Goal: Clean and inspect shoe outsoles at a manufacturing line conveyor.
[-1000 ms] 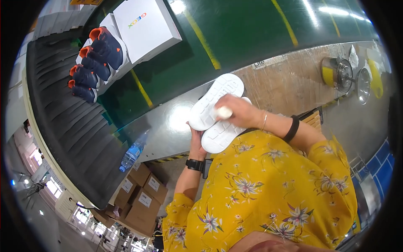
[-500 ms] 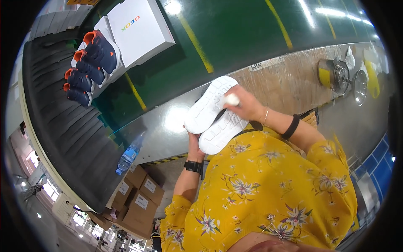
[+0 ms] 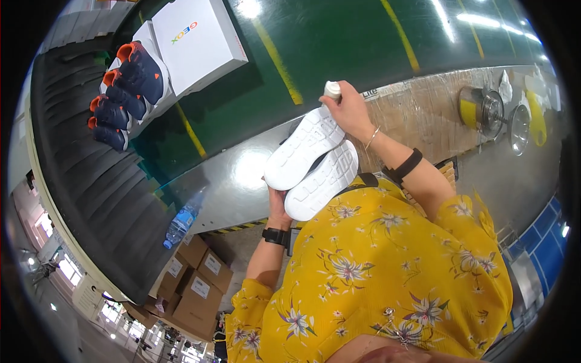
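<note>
Two shoes lie side by side with their white soles up, a far shoe [image 3: 296, 154] and a near shoe [image 3: 318, 187]. At their left end my left hand [image 3: 278, 207] is closed on the pair from below, and its fingers are mostly hidden under the soles. My right hand [image 3: 354, 114] is at the far right end of the far shoe, closed round a small white wad [image 3: 332, 90], whose material I cannot make out. The soles hide most of the uppers.
Several navy shoes with orange linings [image 3: 142, 72] stand by a white shoebox [image 3: 196, 45] on the green conveyor belt [image 3: 339, 42]. A water bottle [image 3: 180, 225] lies left of me, above cardboard boxes [image 3: 196, 293]. Metal pot-like vessels [image 3: 484, 112] stand at the right.
My right hand has moved away from me with the white wad, from the middle of the soles to the far shoe's end. My left hand still holds the shoes in nearly the same place.
</note>
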A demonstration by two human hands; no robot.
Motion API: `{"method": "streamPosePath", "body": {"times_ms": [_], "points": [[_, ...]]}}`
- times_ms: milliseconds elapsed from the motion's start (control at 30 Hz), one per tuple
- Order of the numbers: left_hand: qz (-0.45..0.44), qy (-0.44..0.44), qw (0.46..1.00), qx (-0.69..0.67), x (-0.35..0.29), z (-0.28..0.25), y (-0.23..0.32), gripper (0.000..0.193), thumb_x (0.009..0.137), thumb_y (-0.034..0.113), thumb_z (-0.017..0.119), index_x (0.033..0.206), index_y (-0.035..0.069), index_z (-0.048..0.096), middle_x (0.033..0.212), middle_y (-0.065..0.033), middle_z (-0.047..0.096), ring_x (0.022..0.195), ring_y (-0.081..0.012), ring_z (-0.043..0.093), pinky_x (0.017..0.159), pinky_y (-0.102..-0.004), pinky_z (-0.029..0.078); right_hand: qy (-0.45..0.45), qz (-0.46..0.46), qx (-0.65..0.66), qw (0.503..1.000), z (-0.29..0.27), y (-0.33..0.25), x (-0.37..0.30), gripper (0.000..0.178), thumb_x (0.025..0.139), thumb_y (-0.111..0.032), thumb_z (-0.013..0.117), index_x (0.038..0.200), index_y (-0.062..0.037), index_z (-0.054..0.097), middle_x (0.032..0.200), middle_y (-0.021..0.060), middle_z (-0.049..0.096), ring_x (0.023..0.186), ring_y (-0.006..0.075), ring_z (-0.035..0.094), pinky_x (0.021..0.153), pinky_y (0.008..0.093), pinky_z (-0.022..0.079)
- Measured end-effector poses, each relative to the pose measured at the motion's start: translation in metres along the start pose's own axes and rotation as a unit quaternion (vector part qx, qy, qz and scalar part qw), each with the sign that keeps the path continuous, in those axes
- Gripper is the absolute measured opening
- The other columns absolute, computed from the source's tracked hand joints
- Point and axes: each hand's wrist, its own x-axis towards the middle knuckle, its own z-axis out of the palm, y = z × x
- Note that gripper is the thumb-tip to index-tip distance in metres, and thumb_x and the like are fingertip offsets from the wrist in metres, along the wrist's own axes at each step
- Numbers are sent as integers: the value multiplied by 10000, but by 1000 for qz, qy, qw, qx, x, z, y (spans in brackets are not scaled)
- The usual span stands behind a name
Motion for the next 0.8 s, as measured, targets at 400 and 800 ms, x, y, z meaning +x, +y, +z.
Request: {"method": "streamPosePath", "body": {"times_ms": [400, 800], "points": [[-31, 24, 993, 114, 1, 20, 8, 875, 896, 724, 353, 1506, 101, 273, 1496, -128, 391, 1323, -275, 451, 1078, -428, 421, -127, -165, 75, 975, 7, -59, -14, 295, 831, -147, 717, 1047, -36, 549, 979, 158, 567, 810, 354, 627, 689, 402, 515], [-28, -50, 967, 249, 10, 38, 12, 880, 906, 699, 372, 1505, 65, 258, 1501, -128, 385, 1326, -279, 450, 1106, -441, 374, -100, -85, 113, 985, -37, -53, -20, 333, 831, -161, 740, 1034, 2, 532, 910, 148, 553, 753, 287, 644, 652, 340, 528]]}}
